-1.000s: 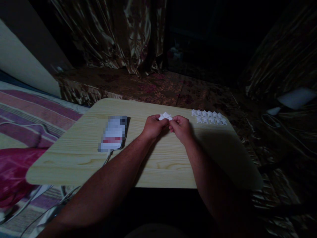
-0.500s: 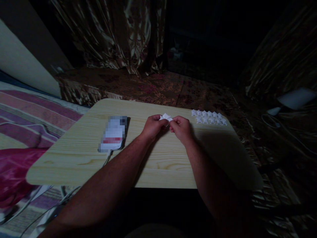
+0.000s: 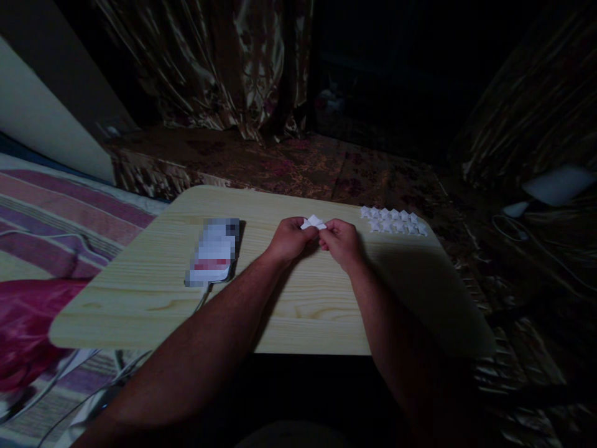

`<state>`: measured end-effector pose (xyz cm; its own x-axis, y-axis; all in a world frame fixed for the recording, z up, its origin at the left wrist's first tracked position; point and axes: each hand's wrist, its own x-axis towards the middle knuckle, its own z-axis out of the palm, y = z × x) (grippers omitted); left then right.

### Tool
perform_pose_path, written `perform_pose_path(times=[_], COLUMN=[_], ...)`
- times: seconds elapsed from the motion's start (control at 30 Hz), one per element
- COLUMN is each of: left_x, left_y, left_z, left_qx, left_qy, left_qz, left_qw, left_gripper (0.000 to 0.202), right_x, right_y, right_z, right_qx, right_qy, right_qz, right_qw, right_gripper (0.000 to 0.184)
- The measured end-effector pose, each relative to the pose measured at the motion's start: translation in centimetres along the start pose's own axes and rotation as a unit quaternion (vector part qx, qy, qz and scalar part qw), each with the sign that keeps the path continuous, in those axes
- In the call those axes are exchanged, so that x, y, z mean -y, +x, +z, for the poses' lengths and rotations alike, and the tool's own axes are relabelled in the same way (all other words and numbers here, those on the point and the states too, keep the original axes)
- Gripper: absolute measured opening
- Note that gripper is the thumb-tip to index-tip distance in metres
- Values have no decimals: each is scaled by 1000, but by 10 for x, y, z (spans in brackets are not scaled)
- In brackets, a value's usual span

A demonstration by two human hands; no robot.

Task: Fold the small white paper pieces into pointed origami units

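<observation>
Between my two hands, just above or on the wooden table [image 3: 298, 280], is a small piece of folded white paper [image 3: 315, 221]. My left hand [image 3: 290, 239] pinches its left side, thumb on top. The right side is gripped by my right hand [image 3: 342, 240], its thumb and fingers meeting at the paper's near edge. The paper's lower part is hidden behind my thumbs. To the right, near the table's far right corner, several small folded white paper pieces [image 3: 394, 221] lie in two rows.
A phone [image 3: 214, 252], blurred out, lies on the left of the table with a white cable [image 3: 205, 291] plugged in. A striped bed cover [image 3: 60, 211] and a dark pink cloth [image 3: 37, 323] are at the left. Patterned curtains [image 3: 261, 68] hang behind.
The folded paper has turned or shifted slightly in my fingers, so its top now looks like a diamond shape. Both hands stay nearly in place.
</observation>
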<state>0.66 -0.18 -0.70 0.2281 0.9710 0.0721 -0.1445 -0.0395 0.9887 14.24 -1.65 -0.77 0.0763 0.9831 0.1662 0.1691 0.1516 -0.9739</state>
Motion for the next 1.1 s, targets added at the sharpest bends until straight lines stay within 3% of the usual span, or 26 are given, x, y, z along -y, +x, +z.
perform_pose_path(times=[0.4,1.1], left_x=[2,-4], left_y=[-2,-2], left_z=[6,4], left_qx=[-26,-33], left_qy=[-26,-13], left_qz=[4,2], left_qw=[999,999], left_gripper=[16,11], right_x=[-3,7], right_y=[3,0], right_z=[-2,-3], right_qx=[-10,-14], right_qy=[-26,11], right_qz=[-45,7], right_qw=[999,1000], right_gripper=[8,12])
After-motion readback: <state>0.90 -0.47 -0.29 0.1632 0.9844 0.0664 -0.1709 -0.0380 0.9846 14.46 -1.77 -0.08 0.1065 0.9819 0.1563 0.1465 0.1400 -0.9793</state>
